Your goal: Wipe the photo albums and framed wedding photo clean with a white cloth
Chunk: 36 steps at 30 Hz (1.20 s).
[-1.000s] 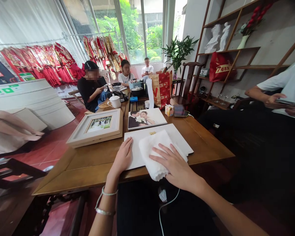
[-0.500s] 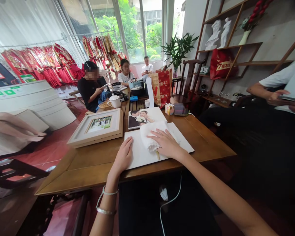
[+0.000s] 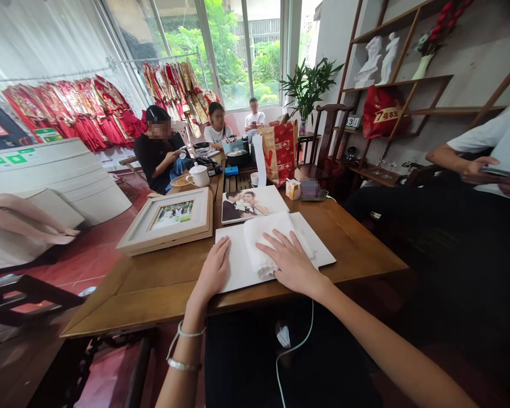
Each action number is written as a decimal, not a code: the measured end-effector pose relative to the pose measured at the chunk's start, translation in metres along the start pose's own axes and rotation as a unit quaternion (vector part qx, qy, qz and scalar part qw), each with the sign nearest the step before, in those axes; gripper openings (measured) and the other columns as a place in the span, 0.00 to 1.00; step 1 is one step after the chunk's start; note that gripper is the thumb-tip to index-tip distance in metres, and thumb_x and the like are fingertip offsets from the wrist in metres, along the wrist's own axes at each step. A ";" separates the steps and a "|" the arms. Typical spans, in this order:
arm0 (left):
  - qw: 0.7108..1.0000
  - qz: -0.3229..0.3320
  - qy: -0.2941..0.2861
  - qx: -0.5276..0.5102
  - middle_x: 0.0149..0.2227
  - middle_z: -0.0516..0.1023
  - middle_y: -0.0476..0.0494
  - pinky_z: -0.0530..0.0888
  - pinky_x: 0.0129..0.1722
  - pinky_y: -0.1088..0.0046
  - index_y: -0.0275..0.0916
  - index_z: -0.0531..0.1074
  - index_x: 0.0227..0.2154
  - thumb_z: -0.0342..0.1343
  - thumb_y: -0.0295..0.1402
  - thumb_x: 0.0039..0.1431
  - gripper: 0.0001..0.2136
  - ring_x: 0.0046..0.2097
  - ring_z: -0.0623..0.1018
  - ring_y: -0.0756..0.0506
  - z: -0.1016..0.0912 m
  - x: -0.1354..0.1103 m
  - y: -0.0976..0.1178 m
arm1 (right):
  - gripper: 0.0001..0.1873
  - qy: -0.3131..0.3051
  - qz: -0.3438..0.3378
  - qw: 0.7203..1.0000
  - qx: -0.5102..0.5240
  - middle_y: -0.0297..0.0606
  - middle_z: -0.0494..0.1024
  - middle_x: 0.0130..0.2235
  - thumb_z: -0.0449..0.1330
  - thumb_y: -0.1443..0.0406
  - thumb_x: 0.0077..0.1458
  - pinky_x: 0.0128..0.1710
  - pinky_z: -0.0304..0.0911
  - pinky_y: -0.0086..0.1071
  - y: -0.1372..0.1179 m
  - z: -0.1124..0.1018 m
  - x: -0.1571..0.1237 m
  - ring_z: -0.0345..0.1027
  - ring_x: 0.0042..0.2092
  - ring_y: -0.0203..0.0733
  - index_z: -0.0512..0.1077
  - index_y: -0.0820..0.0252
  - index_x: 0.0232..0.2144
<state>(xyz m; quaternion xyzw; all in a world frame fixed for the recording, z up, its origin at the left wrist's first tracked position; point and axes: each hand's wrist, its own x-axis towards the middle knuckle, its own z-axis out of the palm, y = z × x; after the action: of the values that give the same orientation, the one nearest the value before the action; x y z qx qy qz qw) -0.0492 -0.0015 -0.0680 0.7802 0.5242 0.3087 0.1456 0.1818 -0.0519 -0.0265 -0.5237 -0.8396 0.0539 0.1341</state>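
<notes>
A white, flat panel [image 3: 233, 269], perhaps an album or photo board, lies near the table's front edge. My left hand [image 3: 216, 266] rests on its left side, fingers stretched out along the edge. Under my right hand [image 3: 295, 263] is a folded white cloth [image 3: 259, 241], pressed flat on the panel with my fingers spread over it. The cloth hides the middle of the panel. Just behind lies a photo panel [image 3: 255, 205] with a couple's portrait. To the left, a light wooden picture frame [image 3: 168, 218] lies face up on what looks like another frame.
On the wooden table [image 3: 153, 283] stand a lidded white mug [image 3: 199, 175], a red and brown paper bag [image 3: 280, 150] and a small box [image 3: 293, 189]. Several people sit around. A white cable [image 3: 295, 347] hangs below the front edge.
My right hand has slid a little toward me and right with the cloth, which now lies flatter and covers the small gold mark near the panel's front edge. My left hand stays put.
</notes>
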 end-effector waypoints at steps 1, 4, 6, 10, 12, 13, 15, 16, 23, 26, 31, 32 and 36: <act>1.000 -0.001 -0.001 0.001 0.62 0.62 0.34 0.55 0.64 0.58 0.33 0.65 0.55 0.40 0.30 0.62 0.21 0.64 0.60 0.42 0.000 0.000 0.001 | 0.41 -0.002 -0.005 1.000 0.003 0.38 0.51 0.66 0.52 0.75 0.44 0.63 0.29 0.55 -0.002 -0.001 -0.010 0.34 0.67 0.51 0.55 0.52 0.62; 1.000 0.001 0.004 0.000 0.61 0.62 0.35 0.56 0.64 0.58 0.33 0.65 0.55 0.40 0.30 0.62 0.21 0.63 0.60 0.42 0.001 0.000 0.001 | 0.42 -0.005 -0.016 1.000 0.015 0.36 0.50 0.66 0.52 0.76 0.42 0.64 0.28 0.53 -0.007 -0.003 -0.037 0.32 0.67 0.49 0.54 0.50 0.62; 1.000 0.007 0.008 -0.003 0.61 0.62 0.36 0.56 0.64 0.58 0.35 0.65 0.55 0.40 0.31 0.62 0.20 0.63 0.60 0.42 0.001 0.000 -0.001 | 0.44 -0.006 -0.021 0.999 0.024 0.34 0.49 0.67 0.52 0.76 0.42 0.64 0.27 0.52 -0.009 -0.005 -0.049 0.31 0.68 0.47 0.53 0.49 0.62; 1.000 0.012 0.008 -0.004 0.62 0.62 0.37 0.56 0.63 0.58 0.36 0.64 0.55 0.40 0.31 0.62 0.20 0.64 0.60 0.43 0.001 -0.001 -0.003 | 0.44 -0.018 -0.021 0.999 0.045 0.31 0.49 0.67 0.50 0.76 0.40 0.65 0.29 0.52 -0.007 -0.008 -0.053 0.32 0.68 0.45 0.54 0.47 0.62; 1.000 0.009 0.004 -0.001 0.62 0.62 0.36 0.56 0.64 0.57 0.35 0.64 0.55 0.40 0.31 0.62 0.20 0.64 0.60 0.43 0.001 0.000 -0.002 | 0.44 -0.025 -0.015 0.998 0.056 0.31 0.50 0.66 0.50 0.76 0.40 0.64 0.30 0.53 -0.003 -0.009 -0.047 0.34 0.67 0.46 0.54 0.47 0.61; 1.000 0.006 0.002 0.001 0.62 0.62 0.35 0.55 0.64 0.57 0.34 0.64 0.55 0.39 0.31 0.62 0.21 0.64 0.59 0.42 0.000 0.000 -0.002 | 0.44 -0.027 -0.010 0.998 0.058 0.31 0.51 0.66 0.50 0.76 0.40 0.64 0.31 0.53 -0.001 -0.010 -0.042 0.35 0.67 0.46 0.54 0.48 0.61; 1.000 0.001 -0.001 0.003 0.62 0.61 0.34 0.55 0.64 0.57 0.33 0.64 0.55 0.39 0.31 0.62 0.21 0.64 0.59 0.42 0.000 0.000 -0.002 | 0.43 -0.025 0.003 0.998 0.057 0.33 0.51 0.66 0.50 0.76 0.41 0.64 0.31 0.54 0.004 -0.010 -0.033 0.36 0.67 0.48 0.55 0.49 0.61; 1.000 0.001 -0.001 0.003 0.62 0.61 0.34 0.55 0.64 0.57 0.33 0.64 0.55 0.39 0.31 0.62 0.21 0.64 0.59 0.42 0.000 0.000 -0.002 | 0.43 -0.022 0.009 0.998 0.055 0.33 0.52 0.66 0.50 0.75 0.41 0.64 0.32 0.55 0.006 -0.010 -0.027 0.36 0.67 0.48 0.55 0.49 0.61; 1.000 0.007 0.001 -0.001 0.62 0.62 0.37 0.55 0.64 0.57 0.35 0.65 0.55 0.40 0.30 0.62 0.20 0.63 0.60 0.43 0.001 -0.001 -0.005 | 0.38 -0.006 0.070 0.997 0.034 0.35 0.53 0.66 0.51 0.73 0.45 0.63 0.32 0.54 0.034 -0.007 0.016 0.39 0.67 0.48 0.56 0.51 0.61; 1.000 0.008 0.002 0.001 0.62 0.62 0.35 0.55 0.64 0.57 0.34 0.65 0.55 0.39 0.30 0.62 0.20 0.63 0.60 0.42 0.001 -0.001 -0.005 | 0.36 0.004 0.091 0.996 0.022 0.36 0.54 0.65 0.51 0.71 0.48 0.63 0.31 0.54 0.043 -0.005 0.030 0.39 0.66 0.49 0.56 0.52 0.61; 1.000 0.006 0.001 0.001 0.62 0.61 0.36 0.55 0.64 0.57 0.35 0.65 0.55 0.39 0.30 0.62 0.20 0.64 0.60 0.43 0.000 -0.001 -0.004 | 0.35 0.017 0.102 0.995 -0.014 0.37 0.53 0.66 0.52 0.70 0.50 0.63 0.30 0.55 0.039 0.001 0.030 0.38 0.66 0.50 0.56 0.52 0.61; 1.000 0.005 0.000 0.001 0.62 0.61 0.36 0.55 0.64 0.57 0.34 0.65 0.55 0.39 0.30 0.62 0.20 0.64 0.60 0.43 0.000 -0.001 -0.004 | 0.35 0.020 0.103 0.994 -0.021 0.38 0.53 0.66 0.52 0.71 0.50 0.63 0.30 0.55 0.036 0.002 0.026 0.38 0.66 0.50 0.56 0.53 0.61; 1.000 0.007 0.001 -0.003 0.62 0.61 0.37 0.54 0.64 0.57 0.36 0.64 0.55 0.39 0.30 0.62 0.20 0.64 0.60 0.43 0.000 -0.001 -0.004 | 0.37 0.030 0.092 0.995 -0.029 0.39 0.53 0.66 0.51 0.72 0.47 0.63 0.30 0.55 0.025 0.002 0.000 0.37 0.67 0.51 0.56 0.54 0.61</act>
<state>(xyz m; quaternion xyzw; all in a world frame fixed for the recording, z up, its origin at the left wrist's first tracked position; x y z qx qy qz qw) -0.0522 -0.0007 -0.0710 0.7828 0.5183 0.3122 0.1453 0.2025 -0.0406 -0.0336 -0.6036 -0.7848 0.0263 0.1381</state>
